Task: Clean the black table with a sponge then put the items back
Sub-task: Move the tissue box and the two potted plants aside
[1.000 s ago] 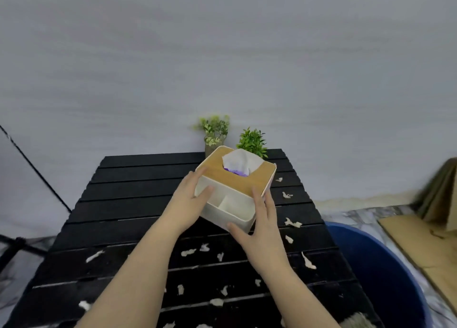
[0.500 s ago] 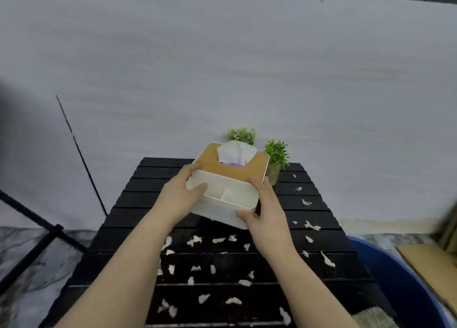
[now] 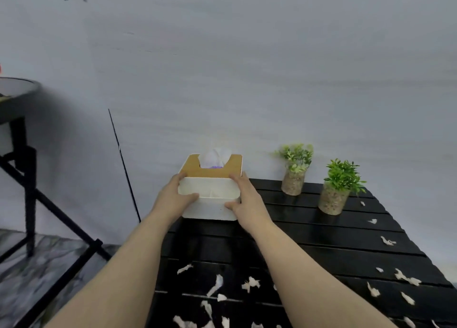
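Observation:
A white tissue box [image 3: 210, 205] with a wooden lid and a tissue sticking out is held in the air over the far left corner of the black slatted table [image 3: 309, 243]. My left hand [image 3: 173, 199] grips its left side and my right hand [image 3: 247, 201] grips its right side, thumbs on the front compartment. Several white paper scraps [image 3: 217, 283] litter the table. No sponge is in view.
Two small potted plants stand at the table's far edge, one pale green [image 3: 295, 171] and one bright green [image 3: 338, 186]. A dark stand with black legs [image 3: 27, 179] is at the left over a marbled floor. A pale wall lies behind.
Both hands have carried the tissue box leftward toward the table's left edge. The view has swung left, so the plants now lie to the right and the blue tub is out of sight.

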